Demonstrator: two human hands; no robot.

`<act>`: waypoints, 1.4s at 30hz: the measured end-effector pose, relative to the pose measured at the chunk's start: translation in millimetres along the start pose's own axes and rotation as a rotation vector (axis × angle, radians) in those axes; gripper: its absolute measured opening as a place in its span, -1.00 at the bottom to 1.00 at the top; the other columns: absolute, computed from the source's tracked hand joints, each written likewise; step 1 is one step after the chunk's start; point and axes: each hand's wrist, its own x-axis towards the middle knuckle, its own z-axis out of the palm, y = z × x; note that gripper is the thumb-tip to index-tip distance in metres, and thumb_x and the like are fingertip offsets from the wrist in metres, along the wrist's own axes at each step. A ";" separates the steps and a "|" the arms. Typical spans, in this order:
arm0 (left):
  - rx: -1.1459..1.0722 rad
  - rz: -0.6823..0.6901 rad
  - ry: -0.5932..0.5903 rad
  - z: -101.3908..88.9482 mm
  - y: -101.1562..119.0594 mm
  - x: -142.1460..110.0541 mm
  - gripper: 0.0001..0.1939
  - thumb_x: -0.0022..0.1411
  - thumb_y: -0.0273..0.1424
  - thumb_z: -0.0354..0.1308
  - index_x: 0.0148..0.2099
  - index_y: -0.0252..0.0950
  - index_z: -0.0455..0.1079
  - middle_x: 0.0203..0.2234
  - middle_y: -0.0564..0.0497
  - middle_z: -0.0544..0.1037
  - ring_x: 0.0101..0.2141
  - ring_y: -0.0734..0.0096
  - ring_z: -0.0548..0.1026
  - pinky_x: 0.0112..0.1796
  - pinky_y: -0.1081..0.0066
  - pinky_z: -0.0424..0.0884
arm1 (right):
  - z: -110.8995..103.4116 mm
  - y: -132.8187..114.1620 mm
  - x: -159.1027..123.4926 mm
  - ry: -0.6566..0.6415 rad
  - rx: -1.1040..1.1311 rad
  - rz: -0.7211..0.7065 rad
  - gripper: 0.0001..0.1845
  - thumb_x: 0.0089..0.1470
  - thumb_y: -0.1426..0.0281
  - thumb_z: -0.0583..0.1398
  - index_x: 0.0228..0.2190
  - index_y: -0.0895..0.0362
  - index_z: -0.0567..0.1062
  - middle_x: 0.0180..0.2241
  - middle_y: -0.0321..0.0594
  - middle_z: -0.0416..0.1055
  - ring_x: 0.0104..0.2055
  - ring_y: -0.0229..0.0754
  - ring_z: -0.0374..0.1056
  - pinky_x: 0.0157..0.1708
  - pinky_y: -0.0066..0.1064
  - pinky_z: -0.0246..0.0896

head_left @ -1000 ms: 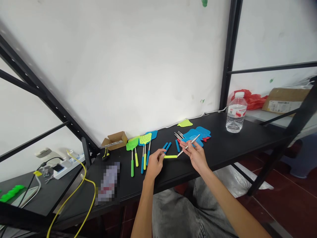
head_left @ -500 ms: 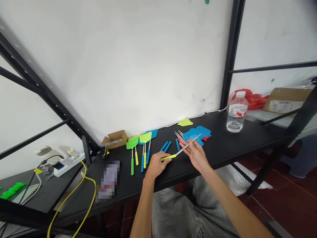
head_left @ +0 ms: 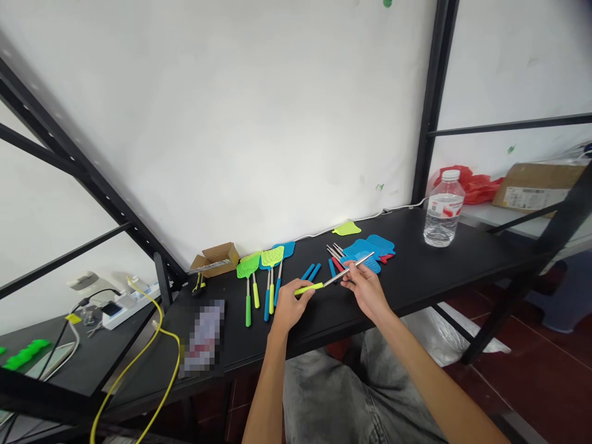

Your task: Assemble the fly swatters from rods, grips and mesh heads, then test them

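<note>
Two hands, one yellow-green handle [head_left: 309, 288] and one metal rod [head_left: 348, 269], held over the worktop [head_left: 402, 271].

From my end I see the left hand [head_left: 289, 303] with its grip closed around the handle, the far end poking out past thumb and fingers; the right hand [head_left: 367, 287] has its grip pinched on the rod, which slants up and away, its lower end at the handle's tip. Just beyond the right hand I make out blue swatter heads [head_left: 363, 250] and loose metal rods [head_left: 335, 250]; swatters [head_left: 272, 277] lie left, and a water bottle [head_left: 443, 213] stands right.
</note>
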 end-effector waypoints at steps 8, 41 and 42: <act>-0.032 0.007 0.072 -1.6 -0.8 -0.2 -0.80 0.28 -0.28 0.12 -0.21 -0.25 0.52 -0.38 0.03 0.52 -0.36 0.37 0.45 -0.33 0.44 0.28 | -1.4 1.3 0.5 0.006 0.038 0.027 -0.63 -0.12 0.12 0.40 -0.36 0.15 0.57 -0.54 -0.32 0.34 -0.45 -0.28 0.34 -0.44 -0.46 0.34; 0.394 0.121 0.045 7.7 -5.9 -2.8 -0.77 0.36 -0.42 -0.01 -0.23 -0.20 0.48 -0.41 0.02 0.59 -0.34 0.32 0.52 -0.32 0.42 0.28 | -2.1 2.2 -3.4 -0.234 -0.147 0.050 -0.66 0.06 0.11 0.27 -0.31 0.14 0.55 -0.51 -0.26 0.43 -0.47 -0.26 0.35 -0.45 -0.43 0.24; 0.391 0.118 0.049 7.7 -6.0 -3.0 -0.77 0.36 -0.43 -0.01 -0.24 -0.20 0.48 -0.43 0.03 0.59 -0.35 0.33 0.52 -0.34 0.43 0.27 | -1.8 1.8 -3.5 -0.236 -0.153 0.048 -0.65 0.06 0.11 0.27 -0.30 0.14 0.56 -0.51 -0.26 0.43 -0.47 -0.26 0.35 -0.45 -0.43 0.24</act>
